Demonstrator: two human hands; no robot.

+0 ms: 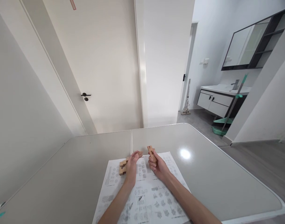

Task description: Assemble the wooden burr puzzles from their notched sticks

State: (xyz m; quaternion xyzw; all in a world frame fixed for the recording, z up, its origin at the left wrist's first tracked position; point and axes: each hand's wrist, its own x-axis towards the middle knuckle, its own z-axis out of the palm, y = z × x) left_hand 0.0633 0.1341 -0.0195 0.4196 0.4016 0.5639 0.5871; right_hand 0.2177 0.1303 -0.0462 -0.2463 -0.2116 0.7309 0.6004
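Observation:
My right hand (157,165) is closed around a notched wooden block (150,150), which points up and away above the far edge of the paper sheet (117,186). Opposite it, my left hand (132,168) has a small wooden block (140,154) at its fingertips, mostly hidden by the fingers. The two held pieces are apart. Just left of my left hand, a cluster of wooden blocks (121,170) rests on the sheet, partly covered by that hand. Rows of grey printed diagrams and small text cover the paper.
The sheet lies on a grey table (203,177) with a pale rim and a seam running across it. Beyond stands a white door (109,62) with a black handle. At the right are a washbasin cabinet (214,101), a green broom and dustpan (219,130), and a mop (187,99).

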